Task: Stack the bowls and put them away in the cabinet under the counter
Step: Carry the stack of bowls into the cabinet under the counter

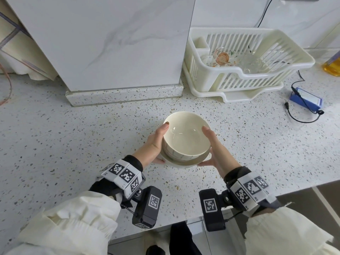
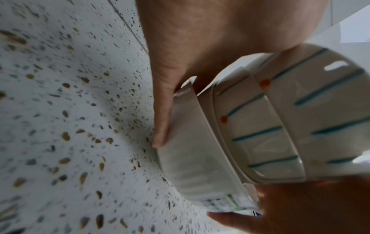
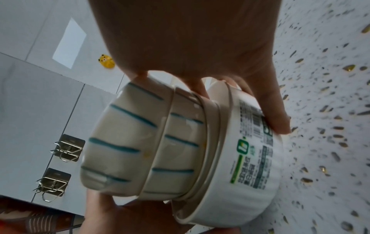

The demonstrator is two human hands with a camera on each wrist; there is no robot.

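A stack of bowls (image 1: pixel 185 142) is being held between both hands over the speckled worktop (image 1: pixel 73 137), near its front edge. In the wrist views the stack is being shown as at least 3 nested pieces: 2 cream bowls with teal stripes (image 3: pixel 124 142) are sitting inside a wider white bowl (image 3: pixel 258 174) that is carrying a printed green label. Whether the base is touching the worktop or is being kept just above it cannot be told.

The left hand (image 1: pixel 156 142) is being pressed against the left side of the stack; its thumb is being laid along the rim of the top bowl (image 1: pixel 187 133), and a finger is being shown flat against the wall of the white bowl in the left wrist view (image 2: pixel 162 120). The right hand (image 1: pixel 213 146) is being applied to the right side in like manner, thumb at the top rim, fingers reaching under the lowest bowl. Both grips are being closed on the stack.

A white dish rack (image 1: pixel 246 70) with glassware inside is standing on the worktop behind and to the right, well apart from the stack. A blue box (image 1: pixel 306 100) with a black cable is lying further right.
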